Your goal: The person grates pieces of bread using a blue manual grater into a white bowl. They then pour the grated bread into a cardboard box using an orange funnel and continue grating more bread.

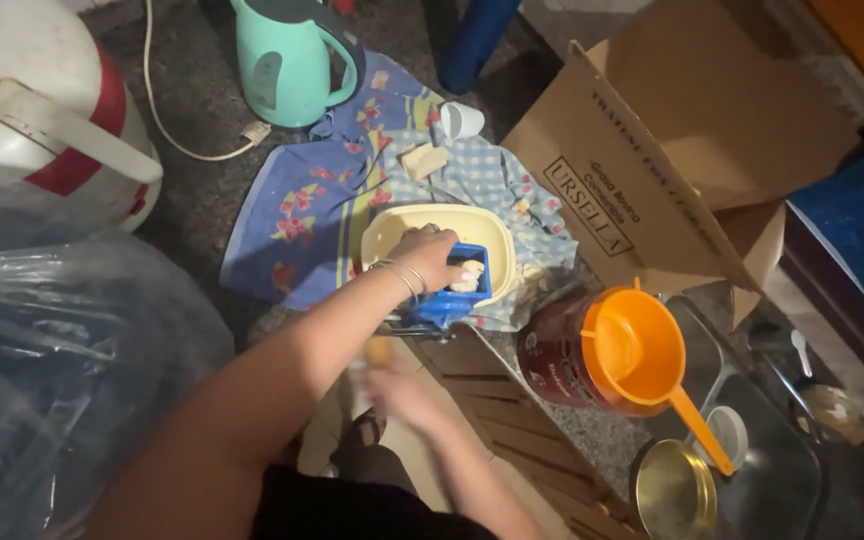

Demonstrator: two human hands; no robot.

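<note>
A blue hand-crank grinder (449, 297) is clamped at the counter edge, in front of a pale yellow tub (392, 228). My left hand (430, 256), with thin bangles on the wrist, lies over the grinder's hopper and presses on pale food pieces (468, 277) inside it. Below the counter edge my right hand (397, 388) is blurred by motion. It is closed around a small yellowish crank knob (379, 350).
A floral and checked cloth (302, 215) lies under the tub. A mint kettle (287, 60), a white cup (460, 119) and an open cardboard box (672, 130) stand behind. An orange strainer (637, 355) sits on a dark jar (552, 355). A sink (782, 470) is at right, a plastic bag (62, 370) at left.
</note>
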